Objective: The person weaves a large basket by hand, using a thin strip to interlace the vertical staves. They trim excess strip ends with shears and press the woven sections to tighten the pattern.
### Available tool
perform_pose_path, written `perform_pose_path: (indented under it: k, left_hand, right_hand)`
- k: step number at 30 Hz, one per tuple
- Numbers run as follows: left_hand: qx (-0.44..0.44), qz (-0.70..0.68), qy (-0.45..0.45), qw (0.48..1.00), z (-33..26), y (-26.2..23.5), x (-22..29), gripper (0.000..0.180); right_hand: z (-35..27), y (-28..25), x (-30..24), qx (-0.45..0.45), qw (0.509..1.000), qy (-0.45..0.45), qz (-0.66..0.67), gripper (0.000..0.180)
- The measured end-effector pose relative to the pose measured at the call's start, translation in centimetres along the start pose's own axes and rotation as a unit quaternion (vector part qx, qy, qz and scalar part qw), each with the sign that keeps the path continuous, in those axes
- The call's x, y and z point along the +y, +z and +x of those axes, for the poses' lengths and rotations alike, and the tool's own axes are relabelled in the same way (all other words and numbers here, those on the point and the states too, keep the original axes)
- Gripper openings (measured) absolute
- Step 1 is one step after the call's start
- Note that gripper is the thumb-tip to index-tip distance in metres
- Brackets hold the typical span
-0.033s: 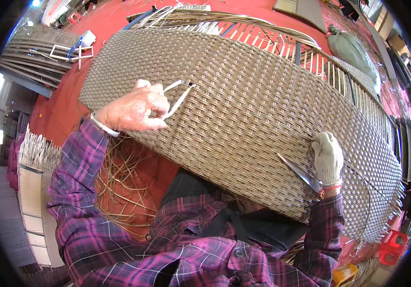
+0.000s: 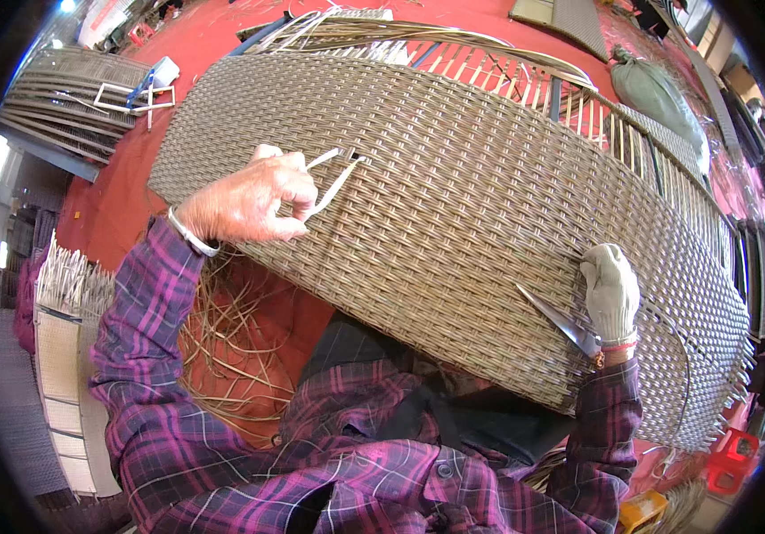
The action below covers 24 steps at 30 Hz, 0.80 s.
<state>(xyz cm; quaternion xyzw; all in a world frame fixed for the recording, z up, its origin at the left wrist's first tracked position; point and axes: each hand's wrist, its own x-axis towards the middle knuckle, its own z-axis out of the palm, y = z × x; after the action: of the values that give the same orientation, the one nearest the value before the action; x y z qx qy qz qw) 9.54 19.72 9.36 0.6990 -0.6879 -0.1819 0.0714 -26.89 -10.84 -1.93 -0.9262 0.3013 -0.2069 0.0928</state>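
Note:
A large curved panel of brown woven rattan-like strands (image 2: 454, 214) lies across in front of me. My left hand (image 2: 253, 198), bare with a white band at the wrist, is closed in a pinch on a pale flat weaving strand (image 2: 336, 189). The strand runs into the weave at a small dark gap (image 2: 356, 158) right of that hand. On the panel's right part rests my right hand (image 2: 610, 289), in a whitish knit glove, fingers curled closed. What they grip, if anything, is hidden. Scissors (image 2: 565, 327) lie by its wrist, blades pointing up-left, handles hidden.
Loose strands (image 2: 236, 343) litter the red floor covering below the panel. Behind it stands an unfinished slatted frame (image 2: 489, 71). A green sack (image 2: 659, 98) is at the far right, a red plastic stool (image 2: 732, 461) at the lower right. Pale woven pieces (image 2: 64, 392) stand at the left.
My left hand has shifted very slightly, and the pale strand's bend has altered a little with it. My right hand and the scissors stay practically where they were.

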Motion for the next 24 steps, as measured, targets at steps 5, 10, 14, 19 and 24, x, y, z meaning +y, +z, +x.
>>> perform_pose_path:
  k: [5, 10, 14, 19, 24]
  left_hand:
    - [0.103, -0.295, 0.013, 0.950, 4.1, 0.3, -0.2, 0.009]
    - [0.405, -0.082, -0.007, 0.911, 6.3, 1.2, -3.0, 0.015]
    - [0.497, -0.189, -0.050, 0.845, 7.0, 1.7, -4.8, 0.009]
    - [0.137, -0.357, -0.143, 0.913, 4.6, 0.2, -3.8, 0.021]
    - [-0.159, -0.176, -0.077, 0.968, 3.7, -1.3, -2.5, 0.030]
  right_hand:
    - [0.0, -0.7, 0.0, -0.026, 0.997, 0.007, 0.075, 0.014]
    - [0.2, -2.0, 0.1, -0.109, 0.989, 0.076, 0.058, 0.017]
    - [0.1, -2.5, 0.0, -0.123, 0.971, 0.075, 0.191, 0.017]
    - [0.1, -3.0, -0.1, -0.161, 0.932, 0.038, 0.323, 0.012]
    - [1.8, -3.9, -0.5, -0.228, 0.867, 0.069, 0.437, 0.015]
